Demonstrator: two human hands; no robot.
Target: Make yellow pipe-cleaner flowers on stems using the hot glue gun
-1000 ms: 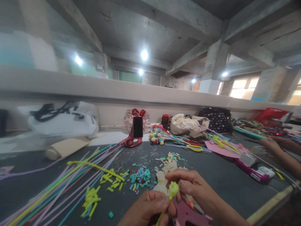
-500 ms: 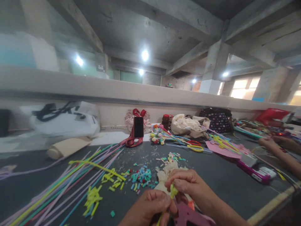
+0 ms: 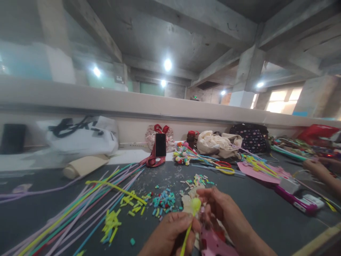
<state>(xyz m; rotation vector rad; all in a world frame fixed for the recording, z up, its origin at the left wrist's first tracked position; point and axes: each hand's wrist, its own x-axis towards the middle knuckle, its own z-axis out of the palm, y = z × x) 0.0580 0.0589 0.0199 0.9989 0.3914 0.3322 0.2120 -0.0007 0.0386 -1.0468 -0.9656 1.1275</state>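
Note:
My left hand [image 3: 173, 231] is closed in a pinch on a yellow-green fuzzy stem [image 3: 186, 236], low in the middle of the view. The stem carries a rounded yellow-green head [image 3: 195, 204], which stands just above my fingertips. My right hand [image 3: 226, 217] is beside that head on the right, fingers curved and apart, with nothing visible in it. A pink tool [image 3: 213, 241], perhaps a glue gun, lies between and below my hands, partly hidden. Behind them is a pale crumpled cloth or paper [image 3: 188, 202].
Cut yellow pieces [image 3: 111, 224] and blue-green pieces [image 3: 163, 200] lie scattered on the dark table. Long fuzzy stems [image 3: 80, 209] spread at left. A phone [image 3: 160, 145], scissors [image 3: 225, 169] and purple-and-white device [image 3: 298, 199] sit farther out. Another person's arm [image 3: 323, 174] reaches in at right.
My right hand has come off the yellow-green head and opened to its right. The head now shows uncovered above my left fingers. The view has shifted slightly left.

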